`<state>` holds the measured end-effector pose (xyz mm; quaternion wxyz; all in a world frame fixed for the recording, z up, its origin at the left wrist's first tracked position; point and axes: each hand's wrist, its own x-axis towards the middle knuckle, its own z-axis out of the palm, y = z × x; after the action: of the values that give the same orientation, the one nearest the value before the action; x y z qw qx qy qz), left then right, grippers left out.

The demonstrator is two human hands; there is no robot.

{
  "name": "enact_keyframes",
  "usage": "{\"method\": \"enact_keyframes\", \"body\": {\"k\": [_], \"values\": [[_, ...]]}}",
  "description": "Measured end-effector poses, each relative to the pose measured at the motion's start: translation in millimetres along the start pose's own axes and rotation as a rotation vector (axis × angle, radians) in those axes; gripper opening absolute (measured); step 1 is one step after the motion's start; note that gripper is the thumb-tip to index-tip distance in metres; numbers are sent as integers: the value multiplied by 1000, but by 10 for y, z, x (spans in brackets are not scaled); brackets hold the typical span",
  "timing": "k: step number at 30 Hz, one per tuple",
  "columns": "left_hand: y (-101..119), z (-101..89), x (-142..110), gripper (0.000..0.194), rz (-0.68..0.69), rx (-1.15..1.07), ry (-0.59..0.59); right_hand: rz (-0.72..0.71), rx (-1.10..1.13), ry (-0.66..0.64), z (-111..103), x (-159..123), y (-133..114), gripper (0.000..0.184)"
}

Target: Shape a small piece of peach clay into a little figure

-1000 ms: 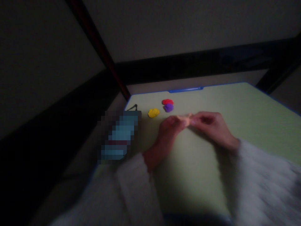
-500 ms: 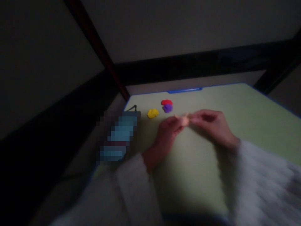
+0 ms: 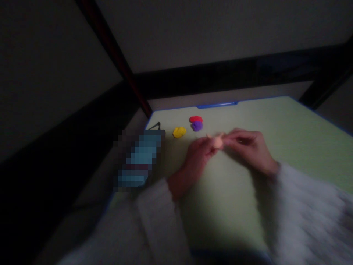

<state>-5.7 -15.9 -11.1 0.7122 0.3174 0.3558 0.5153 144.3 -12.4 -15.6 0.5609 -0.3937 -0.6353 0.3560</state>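
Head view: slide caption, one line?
Left hand and right hand hold a peach lump; yellow lump, red lump and purple lump lie beyond.

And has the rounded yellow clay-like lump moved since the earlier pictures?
No visible shift: the yellow clay-like lump keeps the same place, below and left of the long, shiny blue strip in view.

The single camera looks from the person's head, forward and down across the desk (image 3: 292, 136), close above the sleeves (image 3: 158, 211), with the wall (image 3: 220, 33) beyond.
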Motion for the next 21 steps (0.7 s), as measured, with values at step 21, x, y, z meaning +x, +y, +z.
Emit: {"method": "enact_keyframes", "body": {"k": [21], "values": [[2, -29, 25, 9, -61, -68, -14, -1, -17, -15, -22, -5, -35, 18]]}}
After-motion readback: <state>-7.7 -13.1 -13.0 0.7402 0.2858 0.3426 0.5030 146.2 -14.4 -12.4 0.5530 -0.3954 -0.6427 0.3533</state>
